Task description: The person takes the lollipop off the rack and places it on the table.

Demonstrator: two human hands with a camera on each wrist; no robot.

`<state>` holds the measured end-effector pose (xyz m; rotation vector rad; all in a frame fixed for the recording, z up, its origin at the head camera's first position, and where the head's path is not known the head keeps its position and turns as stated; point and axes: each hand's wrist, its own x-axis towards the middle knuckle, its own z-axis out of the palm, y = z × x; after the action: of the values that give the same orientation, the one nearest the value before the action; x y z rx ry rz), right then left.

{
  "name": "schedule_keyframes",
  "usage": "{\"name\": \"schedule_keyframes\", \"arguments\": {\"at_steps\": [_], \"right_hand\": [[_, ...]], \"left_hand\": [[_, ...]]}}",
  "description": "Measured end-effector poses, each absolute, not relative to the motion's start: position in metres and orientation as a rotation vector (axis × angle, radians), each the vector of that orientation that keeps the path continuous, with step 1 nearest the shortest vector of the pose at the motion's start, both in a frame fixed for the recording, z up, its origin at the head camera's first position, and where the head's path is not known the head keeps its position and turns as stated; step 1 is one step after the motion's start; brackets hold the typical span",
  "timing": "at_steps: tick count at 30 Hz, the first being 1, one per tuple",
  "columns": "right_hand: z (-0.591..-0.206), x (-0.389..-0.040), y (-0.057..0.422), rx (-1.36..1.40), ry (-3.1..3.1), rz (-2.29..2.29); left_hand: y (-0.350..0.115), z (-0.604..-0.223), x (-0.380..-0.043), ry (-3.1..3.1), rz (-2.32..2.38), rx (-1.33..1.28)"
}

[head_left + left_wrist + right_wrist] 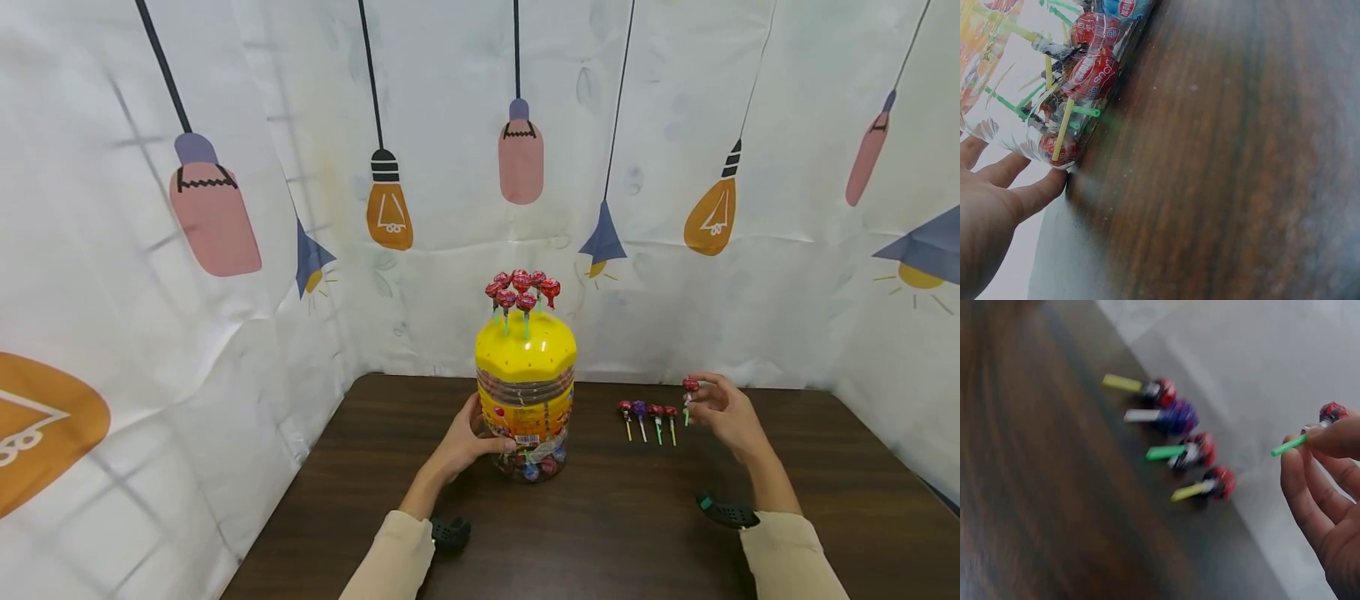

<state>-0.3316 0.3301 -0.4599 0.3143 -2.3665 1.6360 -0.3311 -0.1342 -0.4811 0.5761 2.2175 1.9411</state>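
Observation:
A large clear jar with a yellow lid (525, 346) stands on the table, lollipops visible through its lower wall. My left hand (465, 446) holds the jar's left side, the thumb across its front and the other fingers around the side. In the left wrist view its fingertips (1050, 187) are at the jar's base. My right hand (723, 408) pinches a red-wrapped lollipop (1334, 412) by its green stick (1288, 445), head up. Left of that hand, several lollipops lie in a row, including a purple one (639, 408) with a white stick.
Several red lollipops (527, 302) stand upright in holes in the lid. The dark wooden table (600, 533) meets a white curtain (450, 317) printed with lamps at its back edge. Each wrist wears a black band (726, 510).

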Motion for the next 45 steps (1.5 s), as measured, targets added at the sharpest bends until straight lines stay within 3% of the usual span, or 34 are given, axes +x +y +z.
{"name": "schedule_keyframes", "arguments": {"at_steps": [13,45], "right_hand": [[-0.488,-0.340,0.344,0.282,-2.495,1.660],[-0.495,-0.349,0.352,0.180,-2.803,1.296]], "left_hand": [[-0.135,-0.481,-0.331,2.206,1.933,0.585],[-0.135,-0.480,-0.329,2.219,1.937,0.575]]}}
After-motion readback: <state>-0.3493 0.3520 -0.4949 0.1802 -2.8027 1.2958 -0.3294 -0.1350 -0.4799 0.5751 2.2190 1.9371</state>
